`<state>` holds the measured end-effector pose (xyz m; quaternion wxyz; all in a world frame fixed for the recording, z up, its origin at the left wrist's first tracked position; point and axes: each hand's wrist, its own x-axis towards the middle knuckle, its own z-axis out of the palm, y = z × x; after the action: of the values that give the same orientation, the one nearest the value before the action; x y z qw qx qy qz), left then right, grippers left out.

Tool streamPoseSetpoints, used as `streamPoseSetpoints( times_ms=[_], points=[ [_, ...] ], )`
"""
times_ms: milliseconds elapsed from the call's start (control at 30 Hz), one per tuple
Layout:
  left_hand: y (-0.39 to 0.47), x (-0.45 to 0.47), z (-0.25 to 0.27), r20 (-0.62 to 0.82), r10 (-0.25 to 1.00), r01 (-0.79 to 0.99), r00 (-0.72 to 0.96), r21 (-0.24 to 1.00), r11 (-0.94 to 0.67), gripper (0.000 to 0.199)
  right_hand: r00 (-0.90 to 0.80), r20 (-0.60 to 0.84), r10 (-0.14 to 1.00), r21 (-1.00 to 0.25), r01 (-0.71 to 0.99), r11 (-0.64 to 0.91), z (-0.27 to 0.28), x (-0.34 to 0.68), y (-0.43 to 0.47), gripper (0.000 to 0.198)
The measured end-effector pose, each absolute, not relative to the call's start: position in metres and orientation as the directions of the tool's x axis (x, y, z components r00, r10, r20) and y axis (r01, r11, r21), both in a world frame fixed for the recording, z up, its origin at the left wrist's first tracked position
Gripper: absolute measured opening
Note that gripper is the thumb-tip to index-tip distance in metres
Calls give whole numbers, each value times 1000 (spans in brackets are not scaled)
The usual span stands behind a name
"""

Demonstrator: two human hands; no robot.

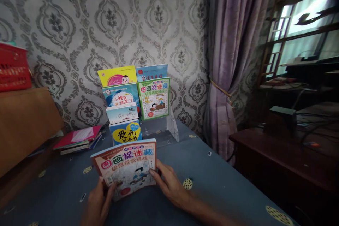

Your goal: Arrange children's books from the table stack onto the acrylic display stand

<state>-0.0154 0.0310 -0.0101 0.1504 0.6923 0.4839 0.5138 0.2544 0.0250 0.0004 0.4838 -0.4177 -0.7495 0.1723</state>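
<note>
A picture book (129, 169) with a reddish-brown cover is held up in both my hands, its front facing me. My left hand (98, 197) grips its lower left corner, thumb on the cover. On the right edge, my right hand (169, 182) pinches it with the thumb in front. Just behind stands a clear tiered rack (172, 127) holding several books. Its left column has a yellow book (113, 76), a teal book (108, 95), a pale blue book (112, 114) and a blue book with a yellow heart (113, 130). On the right are a blue book (150, 70) and a green-edged book (155, 100).
A stack of books with a pink one on top (82, 136) lies left of the rack. Further left, a red basket (14, 67) sits on a brown box (29, 123). A purple curtain (225, 60) and dark wooden desk (278, 152) flank the blue-covered table (212, 183).
</note>
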Motion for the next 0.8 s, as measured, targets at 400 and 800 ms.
streamPoseSetpoints(
  times_ms=[400, 800],
  points=[
    [75, 61, 44, 452, 830, 592, 327, 586, -553, 31, -5, 573, 820, -718, 479, 505, 22, 332, 47, 21],
    [132, 122, 200, 701, 521, 640, 487, 120, -759, 10, -16, 801, 598, -515, 491, 703, 137, 400, 114, 27]
  ],
)
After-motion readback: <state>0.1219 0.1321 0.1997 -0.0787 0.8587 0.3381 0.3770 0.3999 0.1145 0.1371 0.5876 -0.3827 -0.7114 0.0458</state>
